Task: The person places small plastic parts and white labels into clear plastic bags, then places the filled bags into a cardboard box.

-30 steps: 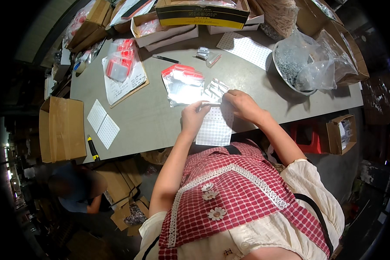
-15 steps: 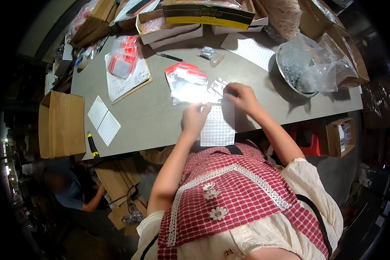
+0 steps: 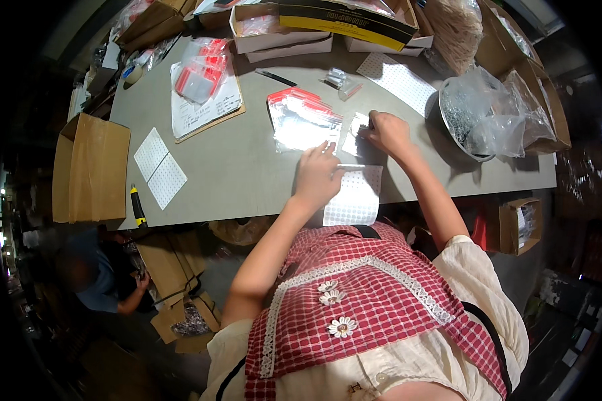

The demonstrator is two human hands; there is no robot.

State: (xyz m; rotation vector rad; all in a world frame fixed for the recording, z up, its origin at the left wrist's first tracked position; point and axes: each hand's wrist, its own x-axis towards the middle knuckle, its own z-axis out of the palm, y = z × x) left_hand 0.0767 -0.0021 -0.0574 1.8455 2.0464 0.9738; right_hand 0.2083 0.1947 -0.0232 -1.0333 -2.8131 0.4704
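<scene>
My left hand (image 3: 318, 176) is low over the table, fingers stretched to the lower edge of a fanned stack of clear zip bags (image 3: 306, 123) with red tops. Its thumb lies apart, at the upper left corner of a white sheet of round stickers (image 3: 354, 200) that reaches over the table's front edge. To the right, my right hand (image 3: 389, 134) has its fingertips pinched together beside a few small, shiny clear bags (image 3: 356, 139). Whatever is between those fingertips is too small to make out.
A metal bowl (image 3: 483, 156) of small metal parts and plastic stands at the right. Behind are open boxes (image 3: 348, 27) and a black pen (image 3: 275, 78). Leftward lie a clipboard (image 3: 204, 110), sticker sheets (image 3: 160, 167), a yellow cutter (image 3: 138, 206) and a cardboard box (image 3: 92, 170). Another person (image 3: 100, 274) works lower left.
My left hand has shifted from the sticker sheet's left edge up onto the bag stack's lower edge. The sheet's upper edge now looks bent. My right hand stays by the small bags; the view has shifted slightly.
</scene>
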